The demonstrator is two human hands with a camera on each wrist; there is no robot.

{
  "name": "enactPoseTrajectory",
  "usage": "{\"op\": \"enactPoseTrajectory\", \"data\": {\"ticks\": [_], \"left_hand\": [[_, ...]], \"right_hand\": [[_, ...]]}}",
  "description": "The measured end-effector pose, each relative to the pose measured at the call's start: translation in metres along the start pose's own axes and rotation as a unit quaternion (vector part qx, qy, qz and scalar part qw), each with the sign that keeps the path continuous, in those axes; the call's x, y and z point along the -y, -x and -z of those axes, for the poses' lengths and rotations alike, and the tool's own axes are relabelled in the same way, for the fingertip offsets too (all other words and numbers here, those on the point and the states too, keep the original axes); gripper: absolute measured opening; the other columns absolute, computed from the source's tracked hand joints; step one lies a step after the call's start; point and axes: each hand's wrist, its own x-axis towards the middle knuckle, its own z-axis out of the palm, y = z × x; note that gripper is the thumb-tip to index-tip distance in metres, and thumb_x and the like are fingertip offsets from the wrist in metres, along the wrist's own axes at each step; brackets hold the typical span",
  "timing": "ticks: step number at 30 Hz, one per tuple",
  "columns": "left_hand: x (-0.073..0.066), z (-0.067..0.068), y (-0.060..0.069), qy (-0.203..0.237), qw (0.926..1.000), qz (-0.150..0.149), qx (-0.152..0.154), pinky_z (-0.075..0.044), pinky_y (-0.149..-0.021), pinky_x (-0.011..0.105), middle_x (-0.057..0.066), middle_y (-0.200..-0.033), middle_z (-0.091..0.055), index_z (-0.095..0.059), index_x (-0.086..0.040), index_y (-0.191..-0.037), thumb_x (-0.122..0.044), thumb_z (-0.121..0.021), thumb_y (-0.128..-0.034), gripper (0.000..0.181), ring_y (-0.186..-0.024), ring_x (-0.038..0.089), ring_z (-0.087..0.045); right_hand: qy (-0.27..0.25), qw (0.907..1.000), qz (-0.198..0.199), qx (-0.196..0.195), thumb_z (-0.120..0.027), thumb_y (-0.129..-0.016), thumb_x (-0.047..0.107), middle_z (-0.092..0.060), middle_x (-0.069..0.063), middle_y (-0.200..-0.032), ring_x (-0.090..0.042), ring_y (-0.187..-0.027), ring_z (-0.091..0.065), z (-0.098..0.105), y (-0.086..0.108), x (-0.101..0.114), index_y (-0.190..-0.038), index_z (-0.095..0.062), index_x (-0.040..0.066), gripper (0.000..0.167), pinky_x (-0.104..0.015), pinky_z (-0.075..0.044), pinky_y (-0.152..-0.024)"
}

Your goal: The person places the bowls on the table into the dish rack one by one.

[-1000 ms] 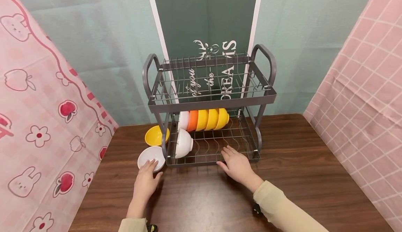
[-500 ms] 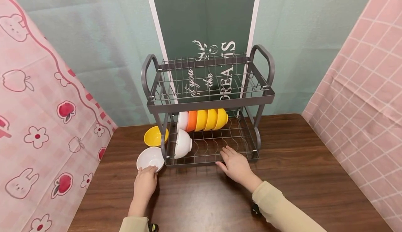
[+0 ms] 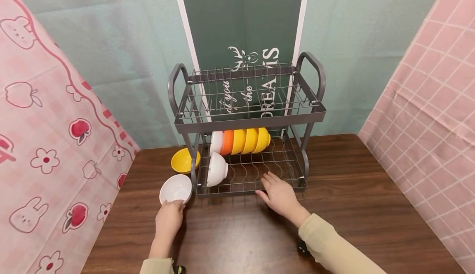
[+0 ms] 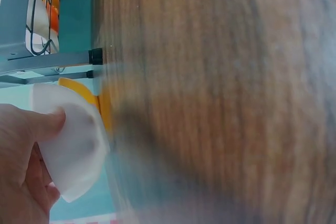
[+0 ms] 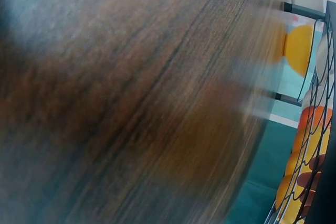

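Observation:
My left hand pinches the near rim of a white bowl at the left of the rack. In the left wrist view the thumb presses the outside of this bowl, and the other fingers are partly hidden behind it. My right hand rests at the front edge of the dish rack's lower tier, fingers extended and holding no bowl. Its fingers show through the wires in the right wrist view. A yellow bowl stands on the table behind the white one.
The grey two-tier dish rack stands mid-table. On its lower tier, a back row holds a white bowl, an orange bowl and several yellow bowls on edge. Another white bowl stands in front. Curtains surround the wooden table.
My left hand has drawn back from inside the white bowl to its near rim and taken hold. The bowl has shifted slightly left. My right hand stays in place.

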Motion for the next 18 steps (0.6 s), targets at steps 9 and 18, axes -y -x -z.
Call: {"op": "enactPoseTrajectory", "data": {"ticks": [9, 18], "left_hand": [[-0.007, 0.009, 0.002, 0.003, 0.9967, -0.020, -0.079, -0.045, -0.091, 0.049, 0.012, -0.080, -0.071, -0.068, -0.004, -0.081, -0.007, -0.068, -0.0772, 0.005, -0.082, 0.030, -0.067], [-0.016, 0.024, 0.004, 0.021, 0.9946, -0.004, -0.101, -0.042, -0.095, 0.046, 0.011, -0.089, -0.072, -0.070, -0.005, -0.088, -0.007, -0.067, -0.0787, 0.010, -0.090, 0.028, -0.067]], "right_hand": [[0.004, 0.9999, 0.005, -0.012, -0.056, -0.087, 0.046, -0.064, -0.013, -0.118, -0.026, -0.115, -0.057, -0.001, -0.001, -0.001, -0.110, -0.066, 0.005, 0.048, -0.038, -0.050, -0.091], [0.000, 0.9999, -0.011, 0.009, -0.055, -0.088, 0.047, -0.063, -0.012, -0.120, -0.025, -0.118, -0.056, 0.000, 0.001, 0.001, -0.112, -0.065, 0.005, 0.049, -0.038, -0.050, -0.092]]}}
